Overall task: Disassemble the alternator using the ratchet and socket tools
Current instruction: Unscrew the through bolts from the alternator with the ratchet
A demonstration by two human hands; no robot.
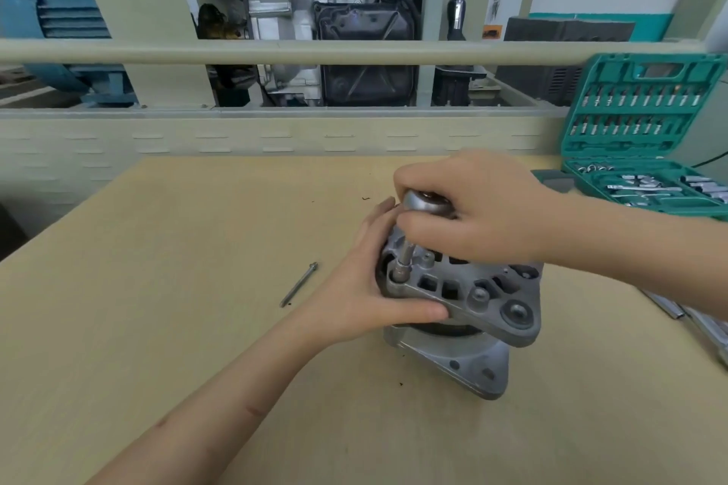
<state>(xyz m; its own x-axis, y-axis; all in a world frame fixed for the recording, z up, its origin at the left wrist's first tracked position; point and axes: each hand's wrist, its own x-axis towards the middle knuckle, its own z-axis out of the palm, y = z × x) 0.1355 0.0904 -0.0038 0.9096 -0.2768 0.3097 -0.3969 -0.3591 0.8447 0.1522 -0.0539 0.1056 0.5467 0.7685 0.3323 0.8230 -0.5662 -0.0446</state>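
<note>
The wooden table (197, 287) fills the lower frame; the green tool case (646, 138) lies open at right. Right of centre stands the alternator (465, 299), its housing seemingly whole. The left hand (362, 287) clasps its rim; the right hand (472, 209) grips the ratchet (425, 203), socket (402, 268) on a bolt. One long bolt (298, 285) already lies out, left; more remain.

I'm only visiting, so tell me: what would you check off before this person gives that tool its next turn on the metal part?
1. Alternator stands flat on the table: ok.
2. Left hand grips the housing to steady it: ok.
3. Right hand holds the ratchet head: ok.
4. Socket seated squarely on the bolt: cannot tell, the bolt is hidden.
5. Loose bolt lies apart from the work, left of the alternator: ok.
6. Tool case open at the far right: ok.
</note>
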